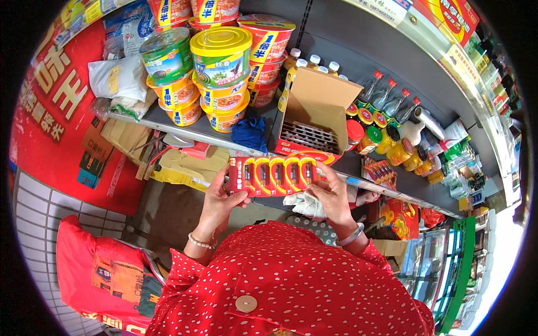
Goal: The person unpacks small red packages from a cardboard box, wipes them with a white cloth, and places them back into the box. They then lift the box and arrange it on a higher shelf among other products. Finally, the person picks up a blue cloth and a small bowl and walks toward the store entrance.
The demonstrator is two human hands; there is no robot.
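A red and yellow battery pack (pixel 272 176), with several windows showing the batteries, is held level in front of the shelf. My left hand (pixel 222 195) grips its left end, thumb on the front face. At the right end my right hand (pixel 333 194) holds it, the thumb near the lower corner. Just beyond the pack stands an open cardboard box (pixel 311 131) with its flap raised, and rows of similar packs show inside. Below the pack, close to my right hand, is a white cloth glove or rag (pixel 306 204).
Stacked instant-noodle tubs (pixel 180 98) and mosquito-coil tubs (pixel 220 54) stand on the grey shelf (pixel 168 122) at left. A dark blue cloth (pixel 249 133) hangs over the edge. Glass bottles (pixel 388 96) and lidded jars (pixel 399 152) line the right side. A red bag (pixel 96 269) lies lower left.
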